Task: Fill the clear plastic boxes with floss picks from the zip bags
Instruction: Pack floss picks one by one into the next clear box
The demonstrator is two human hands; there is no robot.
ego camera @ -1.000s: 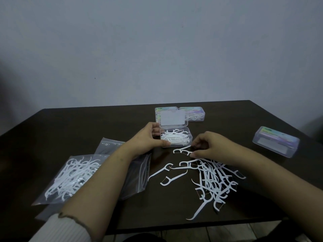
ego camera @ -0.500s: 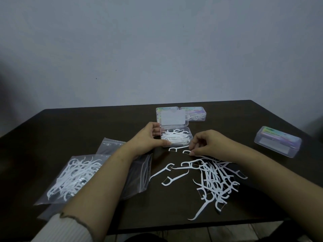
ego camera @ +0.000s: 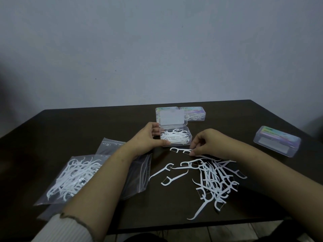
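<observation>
At frame centre, my left hand [ego camera: 146, 139] grips the open clear box [ego camera: 175, 139], part-filled with floss picks. My right hand [ego camera: 208, 143] pinches two picks [ego camera: 181, 151] on the surface [ego camera: 87, 123]. Loose picks [ego camera: 212, 180] lie lower right; a filled zip bag [ego camera: 73, 177] lower left.

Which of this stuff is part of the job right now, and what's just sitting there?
In use: open box, loose picks, left hand, right hand.
Idle: full bag, empty bag, back box, right box.
</observation>
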